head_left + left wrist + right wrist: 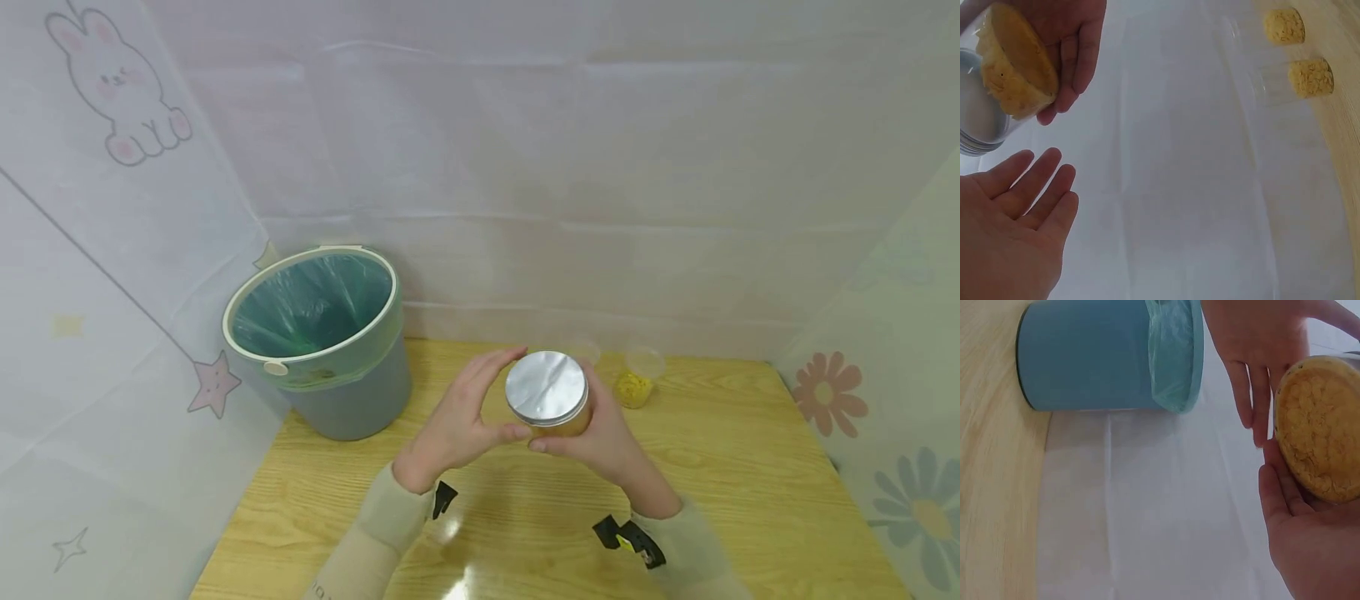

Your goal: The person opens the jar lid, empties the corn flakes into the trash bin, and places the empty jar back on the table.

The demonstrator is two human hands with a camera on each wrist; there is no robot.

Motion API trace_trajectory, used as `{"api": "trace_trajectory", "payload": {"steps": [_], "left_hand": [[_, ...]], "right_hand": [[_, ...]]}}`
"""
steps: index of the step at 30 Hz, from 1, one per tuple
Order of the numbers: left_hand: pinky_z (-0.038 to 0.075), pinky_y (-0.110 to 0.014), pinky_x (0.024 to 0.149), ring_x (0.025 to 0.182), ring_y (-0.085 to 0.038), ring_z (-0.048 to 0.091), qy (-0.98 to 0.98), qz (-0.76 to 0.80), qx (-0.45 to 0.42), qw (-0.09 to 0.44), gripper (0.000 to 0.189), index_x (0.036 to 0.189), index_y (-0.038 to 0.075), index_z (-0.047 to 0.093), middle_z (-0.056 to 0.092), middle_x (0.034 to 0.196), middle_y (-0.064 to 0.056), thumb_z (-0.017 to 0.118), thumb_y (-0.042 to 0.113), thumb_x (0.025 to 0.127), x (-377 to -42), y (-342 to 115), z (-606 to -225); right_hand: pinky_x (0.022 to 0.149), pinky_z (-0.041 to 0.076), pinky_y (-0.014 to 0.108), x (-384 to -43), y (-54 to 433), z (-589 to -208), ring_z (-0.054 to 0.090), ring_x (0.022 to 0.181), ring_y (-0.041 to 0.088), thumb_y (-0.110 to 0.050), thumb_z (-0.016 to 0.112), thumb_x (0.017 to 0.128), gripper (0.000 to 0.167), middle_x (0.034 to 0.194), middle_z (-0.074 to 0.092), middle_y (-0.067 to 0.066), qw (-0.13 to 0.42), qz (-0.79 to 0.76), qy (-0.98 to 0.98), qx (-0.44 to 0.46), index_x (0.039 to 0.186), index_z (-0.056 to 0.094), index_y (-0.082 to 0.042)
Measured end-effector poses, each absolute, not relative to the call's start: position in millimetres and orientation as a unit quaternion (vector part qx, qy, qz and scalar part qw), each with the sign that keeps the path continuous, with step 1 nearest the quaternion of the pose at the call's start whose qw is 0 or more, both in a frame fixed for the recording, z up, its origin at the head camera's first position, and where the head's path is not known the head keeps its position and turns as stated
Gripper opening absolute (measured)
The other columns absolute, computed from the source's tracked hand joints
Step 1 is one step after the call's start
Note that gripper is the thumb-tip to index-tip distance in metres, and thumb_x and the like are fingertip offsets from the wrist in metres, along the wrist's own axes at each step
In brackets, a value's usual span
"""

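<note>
Silver-lidded jar [547,392], below and right of centre in the head view, looks fairly light, stiff-walled and probably slippery, best taken around its body beneath the lid. The right hand [609,442] curls around its side; the left hand [459,419], fingers loosely extended nearby, grips nothing above the table [750,467].

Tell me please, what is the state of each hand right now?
Left hand: open, holding nothing.
Right hand: holding the jar.
</note>
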State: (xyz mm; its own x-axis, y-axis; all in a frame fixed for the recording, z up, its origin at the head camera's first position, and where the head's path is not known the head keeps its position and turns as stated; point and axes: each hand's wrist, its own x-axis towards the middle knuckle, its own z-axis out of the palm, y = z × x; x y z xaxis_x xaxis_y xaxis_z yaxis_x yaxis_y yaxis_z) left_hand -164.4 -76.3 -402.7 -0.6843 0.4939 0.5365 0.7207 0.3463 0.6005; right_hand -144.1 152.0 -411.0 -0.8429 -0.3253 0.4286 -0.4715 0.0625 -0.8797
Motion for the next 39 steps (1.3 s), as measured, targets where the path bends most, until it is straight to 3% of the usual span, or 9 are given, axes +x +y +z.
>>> {"api": "trace_trajectory", "payload": {"steps": [5, 8, 11, 18, 27, 34, 39], "left_hand": [[0.042, -0.047, 0.107, 0.135, -0.018, 0.044, -0.784, -0.459, -0.399, 0.122, 0.093, 0.149, 0.015, 0.048, 0.050, 0.147, 0.004, 0.073, 0.072, 0.079, -164, -77, -401], [0.043, -0.043, 0.105, 0.133, -0.018, 0.047, -0.765, -0.475, -0.418, 0.114, 0.096, 0.148, 0.015, 0.049, 0.053, 0.144, 0.002, 0.091, 0.052, 0.070, -164, -76, -401], [0.045, -0.040, 0.104, 0.130, -0.019, 0.050, -0.749, -0.490, -0.434, 0.108, 0.103, 0.146, 0.011, 0.050, 0.055, 0.142, -0.002, 0.100, 0.033, 0.058, -163, -74, -401], [0.047, -0.040, 0.102, 0.126, -0.021, 0.055, -0.722, -0.523, -0.443, 0.097, 0.101, 0.141, 0.011, 0.055, 0.060, 0.137, -0.005, 0.101, 0.023, 0.052, -162, -72, -402], [0.048, -0.040, 0.101, 0.124, -0.020, 0.056, -0.718, -0.548, -0.425, 0.059, 0.094, 0.142, 0.017, 0.055, 0.059, 0.138, -0.001, 0.099, 0.026, 0.059, -160, -72, -406], [0.047, -0.041, 0.102, 0.125, -0.021, 0.056, -0.711, -0.566, -0.415, 0.046, 0.097, 0.144, 0.017, 0.053, 0.058, 0.139, 0.002, 0.099, 0.020, 0.059, -160, -71, -412], [0.048, -0.041, 0.100, 0.122, -0.022, 0.058, -0.703, -0.581, -0.409, 0.041, 0.089, 0.140, 0.012, 0.056, 0.061, 0.135, 0.000, 0.098, 0.015, 0.061, -160, -70, -416]], "right_hand": [[0.090, 0.054, 0.039, -140, 145, -416, 0.054, 0.116, 0.029, 0.003, 0.095, 0.063, 0.096, 0.132, 0.053, 0.014, 0.027, 0.627, -0.717, 0.304, 0.144, 0.044, -0.007], [0.091, 0.054, 0.041, -139, 142, -419, 0.054, 0.117, 0.031, 0.002, 0.096, 0.062, 0.098, 0.133, 0.054, 0.014, 0.014, 0.629, -0.709, 0.319, 0.144, 0.044, -0.009], [0.094, 0.053, 0.042, -139, 138, -421, 0.054, 0.120, 0.031, -0.001, 0.096, 0.063, 0.099, 0.135, 0.054, 0.012, 0.005, 0.625, -0.707, 0.332, 0.146, 0.044, -0.012], [0.097, 0.050, 0.044, -141, 134, -423, 0.056, 0.119, 0.031, -0.006, 0.094, 0.067, 0.093, 0.133, 0.058, 0.009, 0.007, 0.610, -0.707, 0.358, 0.147, 0.047, -0.013], [0.097, 0.050, 0.042, -142, 130, -432, 0.057, 0.117, 0.029, -0.006, 0.091, 0.070, 0.085, 0.130, 0.059, 0.008, 0.011, 0.610, -0.710, 0.353, 0.143, 0.049, -0.013], [0.098, 0.050, 0.043, -144, 129, -440, 0.056, 0.119, 0.030, -0.007, 0.091, 0.072, 0.086, 0.132, 0.057, 0.009, 0.002, 0.617, -0.704, 0.352, 0.145, 0.047, -0.013], [0.098, 0.050, 0.043, -145, 126, -443, 0.055, 0.119, 0.031, -0.005, 0.090, 0.072, 0.087, 0.132, 0.056, 0.009, 0.007, 0.620, -0.705, 0.344, 0.146, 0.046, -0.013]]}}
